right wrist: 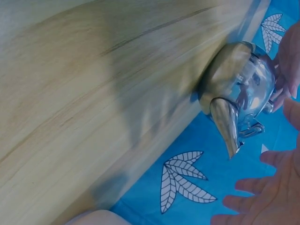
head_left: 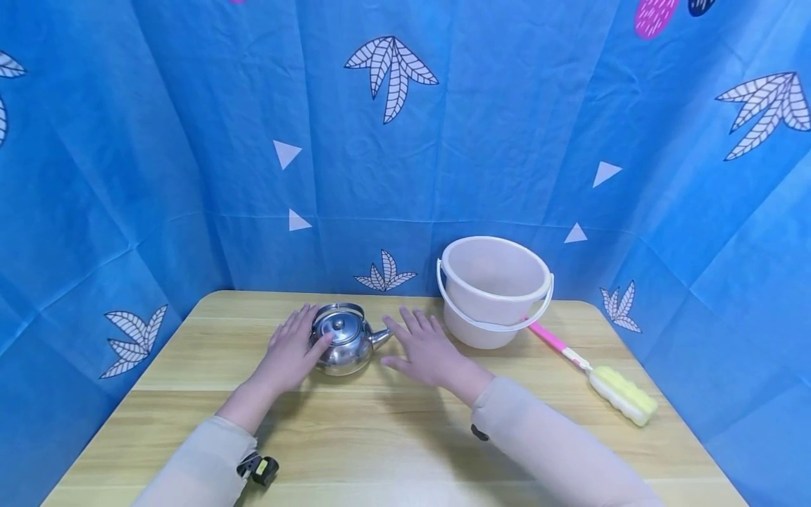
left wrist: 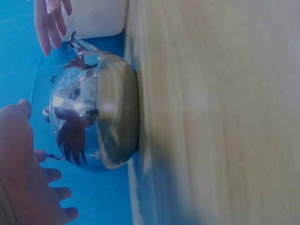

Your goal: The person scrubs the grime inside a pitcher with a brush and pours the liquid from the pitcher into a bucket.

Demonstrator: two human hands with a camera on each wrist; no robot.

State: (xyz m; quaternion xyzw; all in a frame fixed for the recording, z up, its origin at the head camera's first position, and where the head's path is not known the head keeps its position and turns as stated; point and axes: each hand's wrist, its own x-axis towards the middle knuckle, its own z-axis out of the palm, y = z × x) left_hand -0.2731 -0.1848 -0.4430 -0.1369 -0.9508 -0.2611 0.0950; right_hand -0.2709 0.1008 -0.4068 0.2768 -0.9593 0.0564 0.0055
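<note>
A shiny metal kettle (head_left: 343,354) stands upright on the wooden table, its lid on and its spout pointing right. My left hand (head_left: 293,350) is at the kettle's left side with fingers spread; whether it touches the kettle I cannot tell. My right hand (head_left: 426,351) hovers just right of the spout, fingers extended and holding nothing. In the left wrist view the kettle (left wrist: 108,112) stands beyond my left hand (left wrist: 28,173). In the right wrist view the kettle's spout (right wrist: 226,123) points toward my open right hand (right wrist: 272,187).
A white bucket (head_left: 488,320) with its handle hanging at the front stands at the back right. Beside it lies a sponge brush with a pink handle (head_left: 548,338) and a yellow-and-white head (head_left: 623,394). Blue patterned cloth (head_left: 405,176) hangs behind and along both sides of the table (head_left: 367,451).
</note>
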